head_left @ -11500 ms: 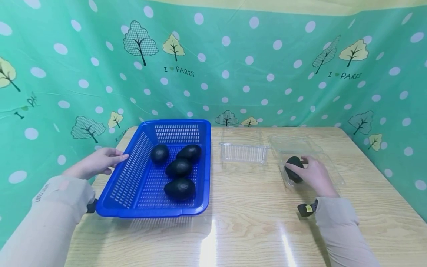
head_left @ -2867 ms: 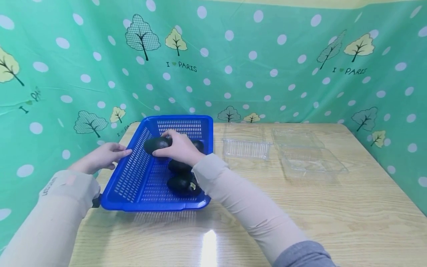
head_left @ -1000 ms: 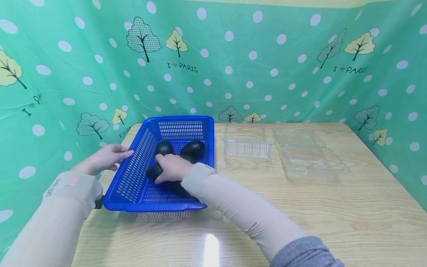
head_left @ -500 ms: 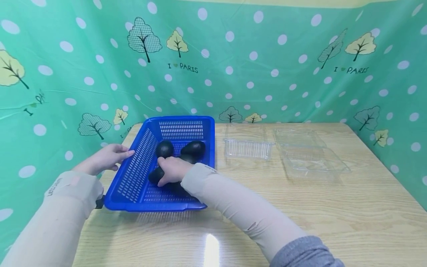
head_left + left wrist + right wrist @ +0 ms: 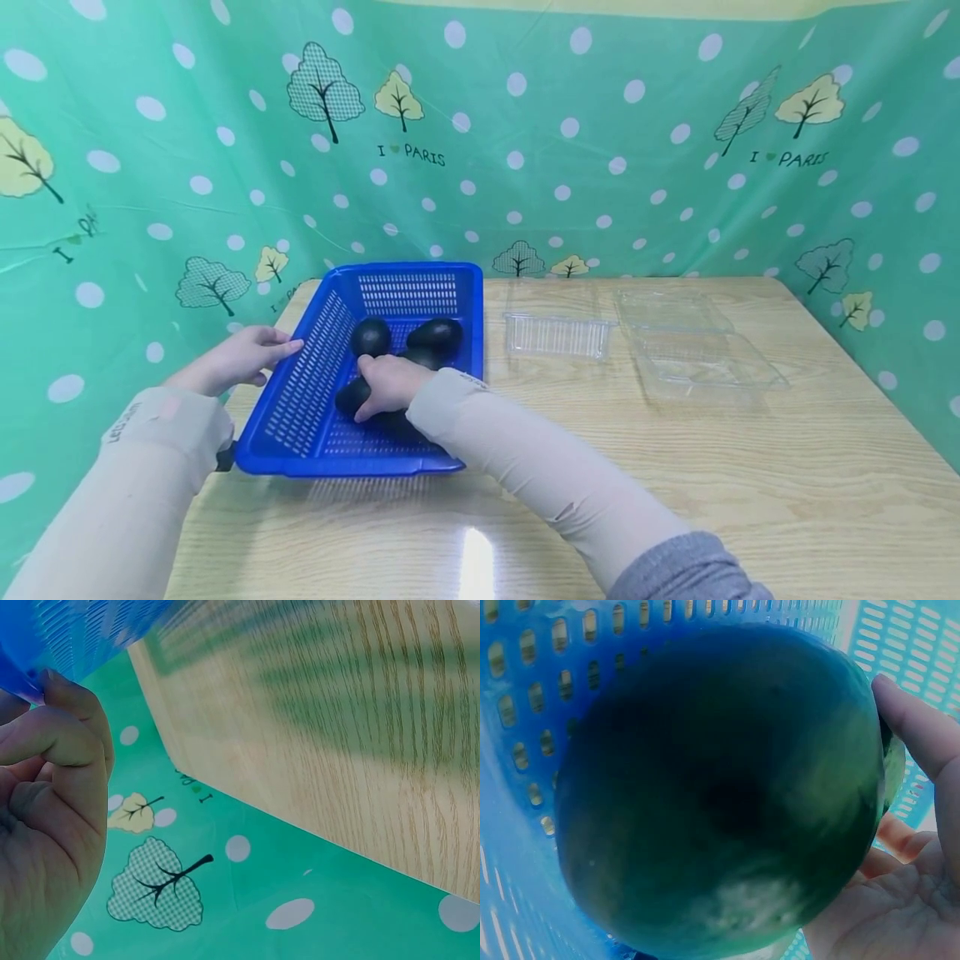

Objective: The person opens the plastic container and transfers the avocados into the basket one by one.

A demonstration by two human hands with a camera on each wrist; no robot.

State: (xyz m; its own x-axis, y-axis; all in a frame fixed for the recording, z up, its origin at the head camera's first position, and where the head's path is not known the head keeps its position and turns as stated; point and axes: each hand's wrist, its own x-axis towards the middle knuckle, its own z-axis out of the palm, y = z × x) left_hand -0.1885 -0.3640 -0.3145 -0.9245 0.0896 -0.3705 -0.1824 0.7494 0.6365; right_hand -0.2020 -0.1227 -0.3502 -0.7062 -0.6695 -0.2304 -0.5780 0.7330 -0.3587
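Note:
In the head view, several dark avocados lie in a blue plastic basket (image 5: 348,467), among them a back-left avocado (image 5: 371,338) and a back-right avocado (image 5: 435,335). My right hand (image 5: 393,385) reaches inside and grips an avocado (image 5: 350,398) near the middle, partly covering it. Other avocados are partly hidden under that hand and sleeve. A large dark green avocado (image 5: 720,795) fills the right wrist view, with my thumb beside its right edge. My left hand (image 5: 243,358) pinches the basket's left rim; thumb and fingers meet the blue edge in the left wrist view.
Two transparent clamshell boxes with raised lids stand right of the basket: a nearer box (image 5: 558,335) and a farther-right box (image 5: 693,358). The wooden table (image 5: 637,483) ends at a green dotted curtain (image 5: 570,167) behind and at the sides.
An avocado went from the right clamshell box into the basket's back left with my right hand. That hand then gripped another avocado and shifted slightly forward-right toward me. My left hand stays on the rim.

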